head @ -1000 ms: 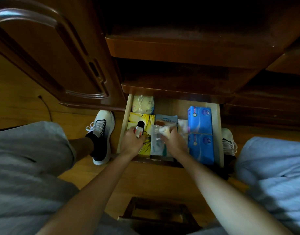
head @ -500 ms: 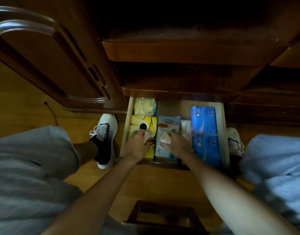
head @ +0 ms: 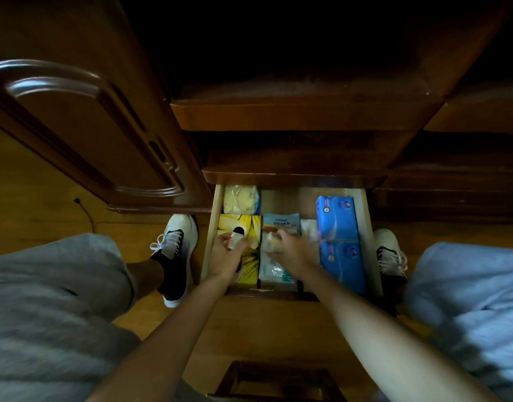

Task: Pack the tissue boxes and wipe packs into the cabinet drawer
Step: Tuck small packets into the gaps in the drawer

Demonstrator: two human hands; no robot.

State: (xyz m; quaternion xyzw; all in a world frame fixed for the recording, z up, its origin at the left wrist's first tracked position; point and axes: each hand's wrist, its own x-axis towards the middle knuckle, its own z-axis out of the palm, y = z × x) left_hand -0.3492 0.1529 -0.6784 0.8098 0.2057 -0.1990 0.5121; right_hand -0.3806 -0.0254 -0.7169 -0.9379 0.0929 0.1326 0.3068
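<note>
The open drawer (head: 368,236) stands pulled out from the bottom of the dark wooden cabinet (head: 293,117), and its long sides run from near to far.

In its left column the yellow tissue box (head: 250,258) lies flat with its long axis pointing near to far. Beyond it, at the far left corner, lies a pale yellow pack (head: 241,200).

In the middle column a light blue wipe pack (head: 274,268) lies flat, also long from near to far, just beside the yellow box. A small white pack (head: 309,229) sits between it and the blue packs.

Along the right wall two blue tissue packs lie end to end, the far blue pack (head: 338,217) touching the near blue pack (head: 343,264); both point near to far.

The left hand (head: 227,253) is over the yellow box, and its grip holds a small white thing with a black cap (head: 237,235), fingers curled around it. The right hand (head: 291,252) is over the wipe pack, and its grip pinches a small pale packet (head: 271,243).

A white and black shoe (head: 175,250) stands on the wooden floor (head: 46,210), left of the drawer.
</note>
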